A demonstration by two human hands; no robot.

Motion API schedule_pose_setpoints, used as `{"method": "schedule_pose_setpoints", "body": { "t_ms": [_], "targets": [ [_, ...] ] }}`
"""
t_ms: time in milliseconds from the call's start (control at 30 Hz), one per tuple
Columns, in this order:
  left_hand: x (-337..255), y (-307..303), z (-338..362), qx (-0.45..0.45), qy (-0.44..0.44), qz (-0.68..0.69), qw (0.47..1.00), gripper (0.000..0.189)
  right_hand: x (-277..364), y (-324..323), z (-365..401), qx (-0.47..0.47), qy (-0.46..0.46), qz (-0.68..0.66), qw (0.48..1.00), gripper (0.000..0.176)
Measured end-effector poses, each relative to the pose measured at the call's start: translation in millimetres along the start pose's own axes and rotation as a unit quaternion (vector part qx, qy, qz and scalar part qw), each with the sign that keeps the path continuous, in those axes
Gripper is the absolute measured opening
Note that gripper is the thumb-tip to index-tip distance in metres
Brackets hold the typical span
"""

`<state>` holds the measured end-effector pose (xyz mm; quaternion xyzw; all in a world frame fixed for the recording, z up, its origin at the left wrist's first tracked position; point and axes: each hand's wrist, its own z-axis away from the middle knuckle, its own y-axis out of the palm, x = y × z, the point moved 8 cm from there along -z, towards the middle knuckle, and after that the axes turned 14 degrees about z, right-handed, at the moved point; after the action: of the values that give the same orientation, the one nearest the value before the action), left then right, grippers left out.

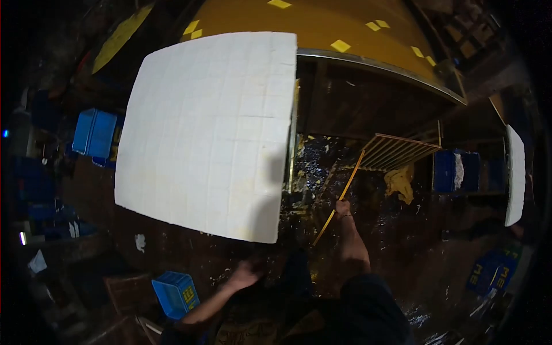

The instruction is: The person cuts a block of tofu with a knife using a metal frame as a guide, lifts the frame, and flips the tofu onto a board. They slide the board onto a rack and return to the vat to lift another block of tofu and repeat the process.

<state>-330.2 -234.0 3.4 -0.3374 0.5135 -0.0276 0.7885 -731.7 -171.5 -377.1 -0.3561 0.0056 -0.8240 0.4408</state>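
Observation:
My right hand (343, 208) is closed around the long yellowish rail of a slatted wooden rack (397, 150), which tilts up and away to the right. My left hand (244, 275) hangs low, below the near edge of a big white slab (207, 138); its fingers are smeared by motion and dim, and I see nothing clear in it. Faint grid lines cross the slab, which resembles tofu. Its right edge lies beside a narrow gap above the wet floor. Under the rack, a crumpled tan cloth (400, 184) lies on the floor.
A metal-rimmed vat (310, 26) with brown contents and yellow pieces stands ahead. Blue crates stand at left (95, 132), near left (175, 294) and right (456, 171). Another white slab (515, 175) is at far right. Scraps litter the wet, shiny floor (313, 161).

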Motion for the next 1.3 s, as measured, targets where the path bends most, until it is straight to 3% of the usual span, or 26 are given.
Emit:
{"method": "schedule_pose_setpoints", "body": {
  "t_ms": [33, 67, 100, 133, 200, 233, 267, 300, 333, 367, 400, 567, 600, 700, 733, 800, 933, 1000, 1033, 1067, 1100, 1133, 1167, 1233, 1267, 1300],
  "targets": [
    [22, -19, 26, -0.04, -0.15, 0.126, 0.98, 0.045, 9, 6, 9, -0.004, -0.052, 0.086, 0.995, 0.026],
    [47, -33, 51, -0.092, -0.217, 0.195, 0.952, 0.038, 27, 4, 25, -0.013, -0.104, 0.172, 0.98, 0.027],
    [76, -44, 77, -0.146, -0.24, 0.294, 0.914, 0.034, 52, -5, 53, -0.055, -0.116, 0.256, 0.958, 0.027],
    [112, -48, 103, -0.206, -0.247, 0.476, 0.818, 0.03, 85, -11, 96, -0.098, -0.128, 0.337, 0.928, 0.028],
    [177, -59, 136, -0.264, -0.151, 0.885, 0.353, 0.022, 160, -20, 204, -0.172, -0.258, 0.167, 0.936, 0.028],
    [196, -95, 151, -0.377, -0.182, 0.767, 0.487, 0.016, 179, -19, 240, -0.136, -0.308, 0.073, 0.939, 0.025],
    [211, -122, 151, -0.297, -0.09, 0.84, 0.445, 0.016, 218, -18, 307, -0.098, -0.343, 0.023, 0.934, 0.022],
    [244, -154, 176, -0.455, -0.137, 0.626, 0.619, 0.02, 239, -16, 357, -0.111, -0.342, 0.03, 0.933, 0.02],
    [248, -187, 173, -0.441, -0.103, 0.51, 0.732, 0.028, 263, -11, 412, -0.126, -0.36, 0.048, 0.923, 0.019],
    [267, -214, 175, -0.464, -0.158, 0.401, 0.774, 0.037, 272, 1, 448, -0.114, -0.334, 0.05, 0.934, 0.02],
    [249, -238, 167, -0.468, -0.264, 0.42, 0.732, 0.042, 277, 16, 474, -0.114, -0.328, 0.026, 0.937, 0.024],
    [264, -333, 142, -0.494, -0.217, 0.397, 0.742, 0.037, 287, 61, 547, -0.387, -0.343, 0.182, 0.836, 0.031],
    [270, -345, 139, -0.485, -0.211, 0.402, 0.747, 0.037, 287, 63, 551, -0.398, -0.339, 0.18, 0.833, 0.031],
    [323, -378, 140, -0.474, -0.182, 0.426, 0.749, 0.037, 277, 53, 538, -0.308, -0.256, 0.005, 0.916, 0.033],
    [299, -389, 135, -0.501, -0.177, 0.438, 0.726, 0.041, 269, 48, 527, -0.25, -0.256, -0.108, 0.927, 0.031],
    [267, -417, 123, -0.515, -0.156, 0.442, 0.717, 0.045, 280, 38, 522, -0.2, -0.244, -0.183, 0.931, 0.031],
    [247, -446, 94, -0.503, -0.076, 0.479, 0.715, 0.044, 311, 36, 524, -0.264, -0.241, -0.134, 0.924, 0.034],
    [238, -440, 89, -0.488, -0.074, 0.506, 0.707, 0.043, 277, 38, 497, -0.295, -0.236, -0.106, 0.92, 0.038],
    [246, -423, 79, -0.425, -0.046, 0.615, 0.663, 0.043, 255, 63, 475, -0.144, -0.195, -0.265, 0.933, 0.039],
    [251, -406, 70, -0.352, -0.018, 0.712, 0.607, 0.044, 240, 93, 460, 0.014, -0.145, -0.412, 0.9, 0.04],
    [257, -387, 66, -0.307, -0.026, 0.774, 0.552, 0.046, 235, 107, 452, 0.031, -0.178, -0.5, 0.847, 0.037],
    [262, -377, 62, -0.305, -0.026, 0.776, 0.551, 0.046, 237, 123, 445, 0.049, -0.21, -0.58, 0.785, 0.034],
    [250, -382, 58, -0.3, 0.041, 0.727, 0.616, 0.047, 237, 129, 442, 0.012, -0.227, -0.584, 0.779, 0.033],
    [227, -389, 52, -0.248, 0.116, 0.759, 0.591, 0.051, 235, 141, 426, 0.021, -0.225, -0.567, 0.792, 0.03],
    [213, -392, 54, -0.249, 0.119, 0.757, 0.592, 0.051, 232, 144, 421, 0.019, -0.224, -0.571, 0.789, 0.029],
    [206, -388, 51, -0.249, 0.087, 0.794, 0.548, 0.051, 224, 141, 418, -0.024, -0.214, -0.563, 0.798, 0.029]
  ]
}}
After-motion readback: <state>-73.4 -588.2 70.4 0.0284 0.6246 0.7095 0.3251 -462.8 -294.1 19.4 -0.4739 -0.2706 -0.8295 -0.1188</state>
